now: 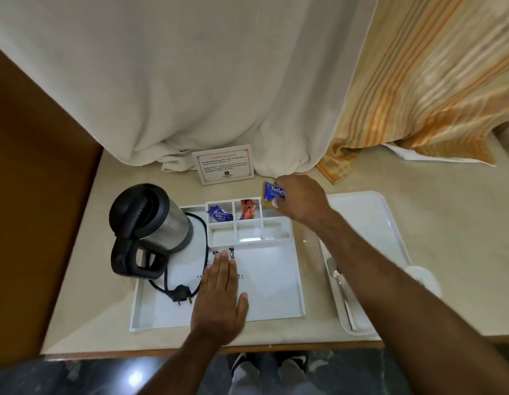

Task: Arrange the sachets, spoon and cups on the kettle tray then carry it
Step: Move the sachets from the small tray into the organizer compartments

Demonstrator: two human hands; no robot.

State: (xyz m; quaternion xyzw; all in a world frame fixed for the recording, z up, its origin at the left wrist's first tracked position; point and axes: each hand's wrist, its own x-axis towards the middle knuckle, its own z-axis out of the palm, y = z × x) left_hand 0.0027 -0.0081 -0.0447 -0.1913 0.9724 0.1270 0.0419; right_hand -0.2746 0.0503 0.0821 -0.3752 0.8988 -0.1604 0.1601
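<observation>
The right hand [300, 202] pinches a blue and yellow tea sachet [273, 194] and holds it just above the far right box of the white kettle tray [297, 280]. The left hand [220, 295] lies flat and open on the tray's near part. A blue sachet [219, 215] and a red sachet [248, 212] sit in two far boxes. The kettle [149, 220] stands on the tray's left side. A spoon [340, 289] lies on another white tray [390, 218] to the right, and a white cup [424, 277] peeks out behind the right arm.
</observation>
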